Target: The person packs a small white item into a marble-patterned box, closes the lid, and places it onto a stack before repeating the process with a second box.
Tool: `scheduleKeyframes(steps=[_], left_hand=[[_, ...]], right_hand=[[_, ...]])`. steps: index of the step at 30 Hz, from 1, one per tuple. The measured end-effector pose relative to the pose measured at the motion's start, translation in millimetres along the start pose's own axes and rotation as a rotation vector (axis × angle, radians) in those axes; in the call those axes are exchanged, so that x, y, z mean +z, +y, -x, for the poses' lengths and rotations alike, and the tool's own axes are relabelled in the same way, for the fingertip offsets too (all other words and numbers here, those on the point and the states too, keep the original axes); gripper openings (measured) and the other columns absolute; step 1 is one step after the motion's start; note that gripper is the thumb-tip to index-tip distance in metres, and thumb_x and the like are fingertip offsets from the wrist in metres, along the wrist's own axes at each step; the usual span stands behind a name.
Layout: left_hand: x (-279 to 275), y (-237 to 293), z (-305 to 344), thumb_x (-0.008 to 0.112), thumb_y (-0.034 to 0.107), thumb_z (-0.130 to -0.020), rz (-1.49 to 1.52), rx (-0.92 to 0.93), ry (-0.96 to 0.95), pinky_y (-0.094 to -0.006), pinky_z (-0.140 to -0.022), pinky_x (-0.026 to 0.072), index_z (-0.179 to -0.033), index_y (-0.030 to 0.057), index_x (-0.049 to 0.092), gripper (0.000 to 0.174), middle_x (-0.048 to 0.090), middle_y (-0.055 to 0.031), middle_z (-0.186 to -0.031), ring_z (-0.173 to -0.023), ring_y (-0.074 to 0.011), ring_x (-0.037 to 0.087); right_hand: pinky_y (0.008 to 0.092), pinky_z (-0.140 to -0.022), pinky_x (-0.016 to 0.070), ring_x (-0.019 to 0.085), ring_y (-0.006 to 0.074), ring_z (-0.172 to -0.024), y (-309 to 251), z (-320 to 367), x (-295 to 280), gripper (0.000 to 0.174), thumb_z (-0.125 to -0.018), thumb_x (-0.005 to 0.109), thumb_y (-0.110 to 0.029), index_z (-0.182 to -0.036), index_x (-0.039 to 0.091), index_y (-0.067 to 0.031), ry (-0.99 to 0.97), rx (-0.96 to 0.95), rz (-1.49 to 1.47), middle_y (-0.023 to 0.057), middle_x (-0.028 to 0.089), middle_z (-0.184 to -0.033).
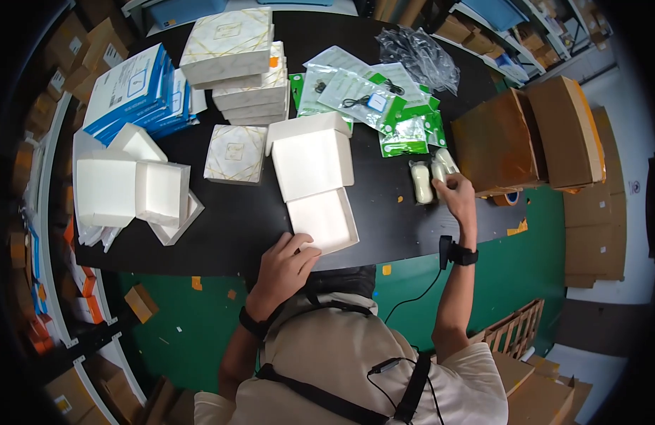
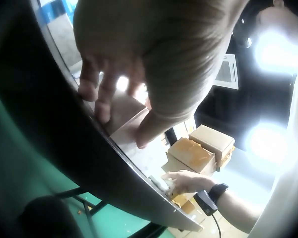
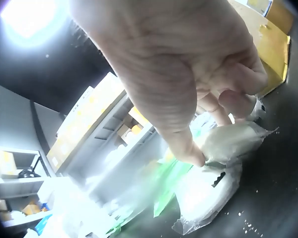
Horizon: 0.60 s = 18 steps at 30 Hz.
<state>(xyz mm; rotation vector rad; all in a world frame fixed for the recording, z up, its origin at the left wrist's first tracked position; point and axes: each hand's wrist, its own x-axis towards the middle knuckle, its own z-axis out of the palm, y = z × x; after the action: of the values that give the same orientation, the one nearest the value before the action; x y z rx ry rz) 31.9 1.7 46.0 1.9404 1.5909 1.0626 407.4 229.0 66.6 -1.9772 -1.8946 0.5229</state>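
An open white cardboard box (image 1: 320,219) lies at the table's near side, its lid folded back away from the person. The left hand (image 1: 283,270) holds the box's near left corner, with fingers and thumb on its walls. At the right, the right hand (image 1: 458,195) pinches a white rounded item in clear plastic wrap (image 3: 233,141) between thumb and fingers. A second wrapped white item (image 1: 421,183) lies just left of it on the table. In the right wrist view another wrapped white piece (image 3: 203,196) lies right beside the pinched one.
Green-and-clear packets with cables (image 1: 363,95) lie at the back. Marble-patterned boxes (image 1: 228,42) are stacked behind a single closed one (image 1: 235,154). More open white boxes (image 1: 104,188) and blue-white packages (image 1: 125,92) stand left. A large brown carton (image 1: 497,145) borders the right side.
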Motion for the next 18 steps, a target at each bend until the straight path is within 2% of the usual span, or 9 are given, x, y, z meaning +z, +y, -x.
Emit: scheduleKeyframes(steps=[1,3,5,7,9,10,12,16,18], left_hand=[[-1.4,1.0,-0.3,0.078,0.010,-0.088,0.003,0.008,0.002,-0.0386,-0.071,0.0545,-0.093,0.0072,0.076,0.006,0.068,-0.0049,-0.104,-0.085,-0.0267,0.064],[-2.0,2.0,-0.8,0.078,0.010,-0.089,0.014,0.025,0.000,-0.0385,-0.071,0.0542,-0.092,0.0066,0.076,0.005,0.069,-0.0054,-0.104,-0.084,-0.0267,0.063],[-0.2,0.2,-1.4,0.078,0.011,-0.089,0.018,0.018,0.007,-0.0386,-0.071,0.0541,-0.092,0.0062,0.075,0.006,0.069,-0.0055,-0.104,-0.084,-0.0266,0.063],[1.8,-1.2,-0.7,0.078,0.011,-0.090,0.023,0.032,0.020,-0.0388,-0.071,0.0540,-0.092,0.0054,0.075,0.007,0.070,-0.0058,-0.104,-0.084,-0.0265,0.063],[2.2,-0.6,1.5,0.078,0.011,-0.089,0.013,0.032,0.017,-0.0387,-0.071,0.0542,-0.091,0.0053,0.075,0.007,0.071,-0.0056,-0.103,-0.084,-0.0263,0.064],[1.8,-0.4,1.8,0.079,0.011,-0.089,0.002,0.036,0.023,-0.0386,-0.071,0.0543,-0.091,0.0052,0.075,0.007,0.071,-0.0054,-0.103,-0.085,-0.0261,0.064],[1.6,-0.8,3.8,0.079,0.010,-0.088,-0.015,0.042,0.028,-0.0386,-0.071,0.0544,-0.091,0.0051,0.075,0.007,0.071,-0.0051,-0.102,-0.085,-0.0259,0.064],[8.0,-1.0,13.5,0.081,0.012,-0.087,-0.064,0.105,0.151,-0.0369,-0.068,0.0549,-0.089,0.0068,0.072,0.011,0.069,-0.0027,-0.095,-0.080,-0.0236,0.063],[6.0,2.9,17.9,0.082,0.006,-0.084,-0.059,0.072,0.168,-0.0365,-0.068,0.0553,-0.090,0.0044,0.072,0.011,0.071,-0.0043,-0.094,-0.080,-0.0246,0.065]], right_hand=[[0.0379,-0.075,0.0556,0.072,0.0234,-0.078,-9.1,5.3,-2.1,0.049,-0.090,0.081,-0.035,-0.115,0.072,0.0067,-0.010,-0.011,0.001,0.0155,0.076,-0.088],[0.0304,-0.065,0.0509,0.062,0.0102,-0.070,-37.0,27.0,-20.0,0.039,-0.091,0.083,-0.024,-0.110,0.069,0.0066,-0.003,-0.120,-0.237,0.0101,0.072,-0.086],[0.0289,-0.065,0.0506,0.061,0.0073,-0.073,-104.7,68.8,-36.3,0.034,-0.091,0.084,-0.020,-0.112,0.070,0.0014,-0.137,-0.072,-0.325,0.0092,0.072,-0.089],[0.0281,-0.063,0.0492,0.062,0.0049,-0.077,-153.0,103.9,-38.1,0.034,-0.089,0.085,-0.018,-0.114,0.069,-0.0009,-0.293,-0.112,-0.126,0.0058,0.071,-0.091],[0.0334,-0.062,0.0514,0.068,0.0148,-0.074,-181.2,125.9,-22.2,0.041,-0.085,0.086,-0.016,-0.119,0.068,-0.0030,-0.278,-0.403,-0.131,0.0072,0.071,-0.092],[0.0334,-0.062,0.0514,0.068,0.0148,-0.074,-189.4,131.0,-9.9,0.041,-0.085,0.086,-0.016,-0.119,0.068,-0.0030,-0.278,-0.401,-0.134,0.0072,0.071,-0.092],[0.0429,-0.063,0.0530,0.071,0.0317,-0.078,-198.1,136.6,17.9,0.045,-0.082,0.086,-0.018,-0.120,0.066,-0.0034,-0.220,-0.693,-0.165,0.0120,0.071,-0.100],[0.0493,-0.066,0.0543,0.069,0.0431,-0.083,-204.4,137.3,55.7,0.042,-0.083,0.084,-0.022,-0.117,0.066,-0.0053,-0.310,-0.677,-0.030,0.0155,0.069,-0.108],[0.0491,-0.065,0.0545,0.070,0.0426,-0.083,-202.0,137.9,64.6,0.041,-0.083,0.083,-0.023,-0.116,0.066,-0.0055,-0.321,-0.640,0.036,0.0148,0.069,-0.109]])
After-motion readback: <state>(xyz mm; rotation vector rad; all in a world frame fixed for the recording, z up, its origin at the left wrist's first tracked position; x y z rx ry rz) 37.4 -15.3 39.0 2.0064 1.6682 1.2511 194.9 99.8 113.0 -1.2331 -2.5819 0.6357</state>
